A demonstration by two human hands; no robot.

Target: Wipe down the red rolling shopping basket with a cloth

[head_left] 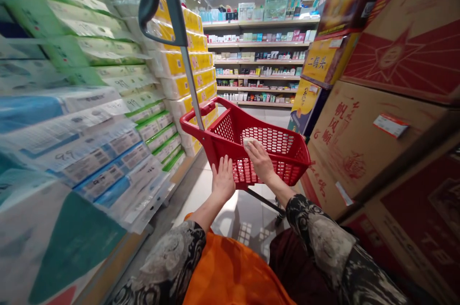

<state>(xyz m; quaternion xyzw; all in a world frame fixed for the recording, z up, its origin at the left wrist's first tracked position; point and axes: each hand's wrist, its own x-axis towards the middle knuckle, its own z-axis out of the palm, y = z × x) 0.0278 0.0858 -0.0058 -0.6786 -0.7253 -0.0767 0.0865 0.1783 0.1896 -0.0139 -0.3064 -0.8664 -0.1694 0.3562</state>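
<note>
A red plastic shopping basket (287, 151) on wheels stands in the aisle before me, with its grey pull handle (161, 5) raised at the upper left. My left hand (223, 178) lies flat against the basket's near wall, fingers stretched out. My right hand (259, 158) reaches over the near rim into the basket and presses a small pale cloth (248, 141) against the inside. Both forearms wear dark patterned sleeves. An orange garment (233, 271) fills the bottom of the view.
Shelves of wrapped tissue packs (89, 118) line the left side. Stacked brown and red cardboard boxes (388, 118) crowd the right. Product shelves (262, 63) stand at the far end. The floor (237, 218) is pale glossy tile.
</note>
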